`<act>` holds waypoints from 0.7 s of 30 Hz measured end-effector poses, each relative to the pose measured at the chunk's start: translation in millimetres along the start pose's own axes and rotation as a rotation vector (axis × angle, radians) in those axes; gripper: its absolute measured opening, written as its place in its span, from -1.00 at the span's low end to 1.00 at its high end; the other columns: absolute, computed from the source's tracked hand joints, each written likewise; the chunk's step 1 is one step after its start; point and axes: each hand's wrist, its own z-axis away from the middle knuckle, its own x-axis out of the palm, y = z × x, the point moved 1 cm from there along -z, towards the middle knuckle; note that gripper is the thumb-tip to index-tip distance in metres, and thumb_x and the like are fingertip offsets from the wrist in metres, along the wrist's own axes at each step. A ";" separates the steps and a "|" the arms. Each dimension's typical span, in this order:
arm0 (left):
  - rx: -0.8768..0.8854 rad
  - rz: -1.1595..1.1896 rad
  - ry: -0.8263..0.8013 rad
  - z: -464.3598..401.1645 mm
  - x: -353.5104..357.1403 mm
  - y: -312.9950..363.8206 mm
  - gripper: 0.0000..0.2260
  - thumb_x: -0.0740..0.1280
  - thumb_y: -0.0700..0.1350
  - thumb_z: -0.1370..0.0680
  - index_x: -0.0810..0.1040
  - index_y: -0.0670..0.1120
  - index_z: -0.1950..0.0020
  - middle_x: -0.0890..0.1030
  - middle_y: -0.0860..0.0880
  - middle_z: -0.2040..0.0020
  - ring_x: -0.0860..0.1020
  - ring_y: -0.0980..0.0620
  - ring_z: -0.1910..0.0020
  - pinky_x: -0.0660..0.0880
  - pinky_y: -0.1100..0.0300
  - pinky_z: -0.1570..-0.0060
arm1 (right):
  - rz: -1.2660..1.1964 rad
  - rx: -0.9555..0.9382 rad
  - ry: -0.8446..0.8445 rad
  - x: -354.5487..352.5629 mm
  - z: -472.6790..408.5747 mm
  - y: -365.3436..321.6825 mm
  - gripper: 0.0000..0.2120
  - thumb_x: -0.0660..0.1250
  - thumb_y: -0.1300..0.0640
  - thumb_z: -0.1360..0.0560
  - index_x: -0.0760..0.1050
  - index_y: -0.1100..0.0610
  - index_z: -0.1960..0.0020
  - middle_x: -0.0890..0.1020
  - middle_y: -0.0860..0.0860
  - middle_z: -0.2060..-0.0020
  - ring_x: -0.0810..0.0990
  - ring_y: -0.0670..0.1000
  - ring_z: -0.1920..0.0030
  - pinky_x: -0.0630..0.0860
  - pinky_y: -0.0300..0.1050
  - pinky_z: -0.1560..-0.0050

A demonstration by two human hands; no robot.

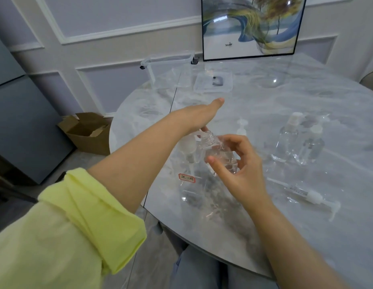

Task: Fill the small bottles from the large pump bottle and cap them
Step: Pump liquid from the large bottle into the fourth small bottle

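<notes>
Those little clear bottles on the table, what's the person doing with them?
A person is filling them from a large pump bottle. The right hand holds a small uncapped bottle tilted with its neck at the pump's spout, while the left hand lies flat over the pump head. Two small bottles stand capped to the right. A loose pump top lies on the marble table.

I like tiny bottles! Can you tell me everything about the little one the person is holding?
The small bottle is clear plastic with a threaded neck and no cap on. It is tilted, its open mouth pointing up and left toward the large pump bottle's spout. The right hand holds it around the body, above the table. The left hand lies flat over the pump head beside it. How full it is cannot be told.
</notes>
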 end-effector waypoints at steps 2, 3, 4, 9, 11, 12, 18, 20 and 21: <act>-0.001 -0.024 -0.020 -0.7 0.6 2.1 -0.26 -0.09 0.46 -0.57 0.40 0.03 -0.52 0.65 -0.04 -0.13 0.51 -0.13 -0.27 0.34 -0.15 -0.42 | -0.011 0.012 0.005 -1.1 0.0 -0.5 -0.65 0.55 0.09 -0.44 0.54 0.08 -0.17 0.63 -0.22 -0.01 0.64 -0.04 -0.09 0.62 0.00 -0.06; 0.017 -0.030 -0.009 -0.2 -0.5 3.7 -0.27 -0.09 0.45 -0.58 0.42 0.02 -0.51 0.66 -0.04 -0.11 0.53 -0.13 -0.26 0.35 -0.14 -0.41 | -0.013 0.013 0.008 -1.3 -0.2 -1.0 -0.65 0.55 0.09 -0.44 0.54 0.07 -0.17 0.62 -0.23 -0.01 0.64 -0.06 -0.09 0.62 -0.01 -0.05; 0.038 -0.023 0.009 0.4 -2.0 4.8 -0.28 -0.10 0.44 -0.59 0.45 0.01 -0.48 0.67 -0.04 -0.09 0.55 -0.11 -0.23 0.35 -0.11 -0.40 | -0.010 0.007 0.010 -1.3 -0.5 -1.6 -0.64 0.55 0.08 -0.43 0.53 0.05 -0.17 0.62 -0.24 -0.02 0.63 -0.08 -0.09 0.61 -0.04 -0.06; 0.036 0.090 -0.022 1.1 -8.9 4.1 -0.33 -0.09 0.44 -0.60 0.56 0.01 -0.28 0.72 -0.03 -0.04 0.62 -0.07 -0.18 0.48 0.01 -0.08 | -0.009 0.004 -0.001 1.1 -0.6 -3.0 -0.64 0.54 0.03 -0.44 0.52 0.01 -0.18 0.60 -0.29 0.00 0.63 -0.08 -0.08 0.58 -0.10 -0.03; 0.036 0.089 -0.018 0.7 -11.2 4.6 -0.33 -0.09 0.44 -0.60 0.56 0.01 -0.28 0.72 -0.03 -0.04 0.62 -0.06 -0.16 0.41 0.10 0.13 | -0.010 0.003 -0.001 1.9 -0.7 -3.9 -0.63 0.51 -0.05 -0.45 0.51 0.00 -0.19 0.59 -0.31 -0.01 0.62 -0.08 -0.09 0.58 -0.10 -0.04; 0.041 0.082 -0.017 -0.2 -10.9 4.8 -0.33 -0.09 0.44 -0.60 0.56 0.01 -0.28 0.72 -0.03 -0.04 0.62 -0.06 -0.16 0.40 0.11 0.14 | -0.009 -0.002 -0.002 2.2 -0.9 -4.0 -0.62 0.50 -0.07 -0.45 0.51 0.00 -0.19 0.59 -0.31 -0.02 0.62 -0.08 -0.09 0.58 -0.11 -0.06; 0.049 0.020 0.046 -4.1 1.1 -1.7 -0.33 -0.08 0.42 -0.61 0.59 0.01 -0.26 0.70 -0.02 -0.02 0.61 -0.05 -0.12 0.41 -0.05 -0.32 | -0.006 -0.005 -0.011 0.8 -1.6 -1.8 -0.64 0.54 0.07 -0.45 0.53 0.07 -0.19 0.61 -0.24 -0.03 0.63 -0.05 -0.11 0.57 -0.13 -0.10; 0.041 0.037 0.024 -3.3 -1.2 -0.2 -0.35 -0.08 0.41 -0.62 0.59 0.00 -0.25 0.71 -0.03 -0.03 0.61 -0.02 -0.11 0.39 -0.05 -0.33 | -0.004 -0.001 -0.010 0.2 -1.8 -1.3 -0.64 0.54 0.09 -0.45 0.54 0.10 -0.19 0.62 -0.21 -0.03 0.63 -0.05 -0.11 0.58 -0.10 -0.12; 0.043 0.047 0.018 -3.7 -2.9 0.9 -0.36 -0.08 0.40 -0.62 0.59 0.01 -0.24 0.71 -0.03 -0.03 0.62 -0.01 -0.09 0.39 -0.04 -0.32 | -0.001 -0.003 -0.008 -0.3 -1.9 -1.2 -0.64 0.53 0.09 -0.45 0.54 0.09 -0.19 0.63 -0.21 -0.03 0.63 -0.06 -0.11 0.57 -0.14 -0.14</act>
